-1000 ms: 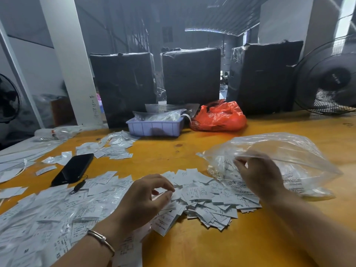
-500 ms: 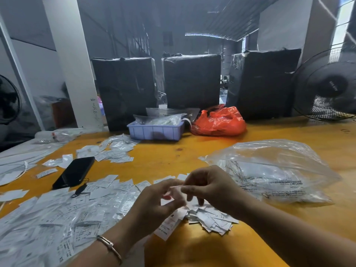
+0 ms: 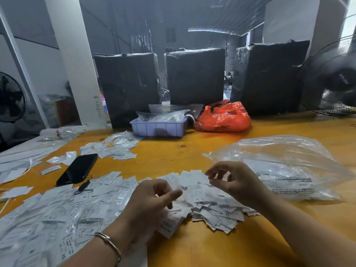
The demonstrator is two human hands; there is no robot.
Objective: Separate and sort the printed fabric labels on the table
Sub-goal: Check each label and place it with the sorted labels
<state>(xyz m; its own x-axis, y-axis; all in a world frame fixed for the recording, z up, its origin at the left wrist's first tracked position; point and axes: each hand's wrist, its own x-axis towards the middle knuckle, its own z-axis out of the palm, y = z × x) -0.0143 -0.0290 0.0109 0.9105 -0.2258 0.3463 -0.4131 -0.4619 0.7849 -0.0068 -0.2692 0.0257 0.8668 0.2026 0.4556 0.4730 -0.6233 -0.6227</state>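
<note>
Below both hands, left hand (image 3: pixel 152 201) and right hand (image 3: pixel 237 180) loosely curled, empty: the label pile (image 3: pixel 212 207).

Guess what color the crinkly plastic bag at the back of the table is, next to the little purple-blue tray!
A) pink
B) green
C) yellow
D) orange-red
D: the crumpled plastic bag is bright orange-red and sits just right of the tray on the table.

Place: you're in a garment-factory packing workshop | shown by: black-wrapped bales (image 3: pixel 195 76) behind your table (image 3: pixel 212 247) | industrial fan (image 3: pixel 335 79) | loose printed labels (image 3: pixel 63 214) | parts tray (image 3: pixel 159 128)
</note>
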